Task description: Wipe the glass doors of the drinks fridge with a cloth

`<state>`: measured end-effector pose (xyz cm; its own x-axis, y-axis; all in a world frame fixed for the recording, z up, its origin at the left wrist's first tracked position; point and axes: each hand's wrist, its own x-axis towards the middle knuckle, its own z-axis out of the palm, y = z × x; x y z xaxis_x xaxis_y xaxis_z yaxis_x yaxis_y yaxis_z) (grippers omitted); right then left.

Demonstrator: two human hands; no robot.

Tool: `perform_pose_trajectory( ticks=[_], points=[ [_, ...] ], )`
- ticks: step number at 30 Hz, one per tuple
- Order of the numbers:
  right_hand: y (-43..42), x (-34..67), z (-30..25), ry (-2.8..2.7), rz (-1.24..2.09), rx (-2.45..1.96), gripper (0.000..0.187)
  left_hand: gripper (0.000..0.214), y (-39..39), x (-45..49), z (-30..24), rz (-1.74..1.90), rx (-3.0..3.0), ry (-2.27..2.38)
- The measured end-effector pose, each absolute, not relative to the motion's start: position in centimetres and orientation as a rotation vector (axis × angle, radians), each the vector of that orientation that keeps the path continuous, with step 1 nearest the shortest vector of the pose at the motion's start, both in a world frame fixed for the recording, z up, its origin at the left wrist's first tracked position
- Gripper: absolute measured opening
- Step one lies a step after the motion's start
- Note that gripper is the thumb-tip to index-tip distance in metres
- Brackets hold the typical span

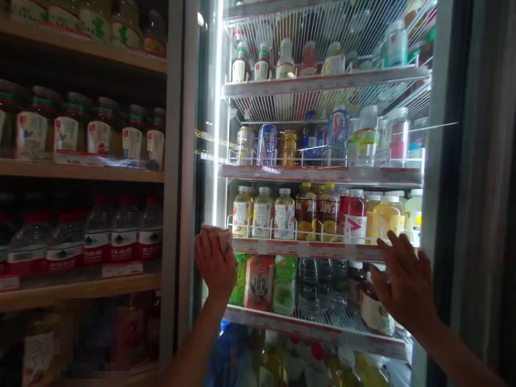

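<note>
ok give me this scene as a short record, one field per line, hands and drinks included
left hand: grips a pale cloth by the left edge of the fridge's glass front
right hand: open, fingers spread, holding nothing; contact with the glass unclear
fridge: glass-fronted, lit by a vertical light strip at left
shelf level with cloth: white-capped 茶π bottles, yellow-capped brown-drink bottles, a red-drink bottle
left of fridge: wooden shelves with red-capped water bottles
</note>
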<state>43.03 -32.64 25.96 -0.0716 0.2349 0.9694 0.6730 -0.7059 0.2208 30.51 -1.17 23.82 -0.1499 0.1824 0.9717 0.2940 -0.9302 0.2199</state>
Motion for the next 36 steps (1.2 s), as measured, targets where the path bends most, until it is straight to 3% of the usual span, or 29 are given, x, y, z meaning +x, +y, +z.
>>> perform_pose_trajectory(
  ticks=[7,12,14,20,25,31,36],
  points=[
    [-29.7,41.6,25.0,-1.149,-1.758,-1.851,0.063,0.046,-5.6,31.9,23.3,-1.907,-2.167,0.093],
    [-32.8,43.3,24.9,-1.032,-1.817,-1.891,0.059,0.055,0.3,29.8,23.8,-2.210,-2.028,-0.511],
    [-33.0,43.1,25.0,-1.029,-1.817,-1.877,0.059,0.059,-0.1,30.2,24.1,-2.241,-2.013,-0.538],
    [-26.8,38.2,26.5,-1.447,-1.505,-1.508,0.064,0.056,-10.3,34.3,26.7,-1.987,-2.233,0.046],
    [-21.4,36.9,27.2,-1.465,-1.388,-1.441,0.058,0.078,-8.3,32.0,26.1,-1.936,-2.330,0.334],
    [-15.6,36.7,27.9,-1.243,-1.661,-1.765,0.052,0.068,-0.7,29.8,24.0,-2.063,-2.204,-0.124],
    [-24.0,41.5,28.8,-1.085,-1.822,-1.810,0.057,0.064,-1.1,30.8,24.6,-2.058,-2.219,-0.242]
  ],
)
